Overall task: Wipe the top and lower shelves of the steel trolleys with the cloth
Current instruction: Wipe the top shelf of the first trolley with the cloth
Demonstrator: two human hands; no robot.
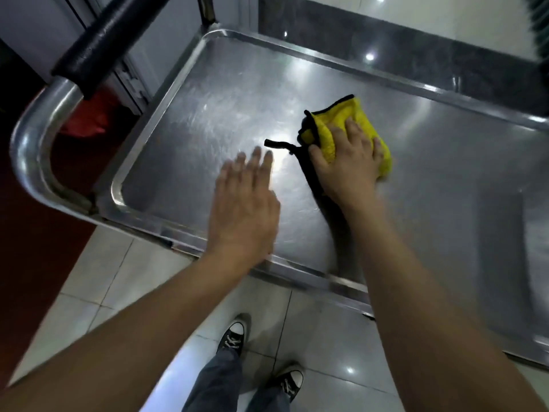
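Note:
The steel trolley's top shelf (208, 114) fills the middle of the view, shiny and scuffed, with a raised rim. A yellow cloth (361, 120) with black edging lies bunched on it, right of centre. My right hand (347, 162) lies on top of the cloth with fingers spread, pressing it onto the steel. My left hand (246, 203) hovers flat with straight fingers over the shelf's near edge, a little left of the cloth, holding nothing. The lower shelf is hidden beneath the top one.
The trolley's push handle (38, 138), a bent steel tube with a black grip (110, 34), stands at the left end. A red carpet (35, 233) lies left of it. My shoes (234, 334) stand on grey floor tiles below the near rim. A dark stone strip runs behind.

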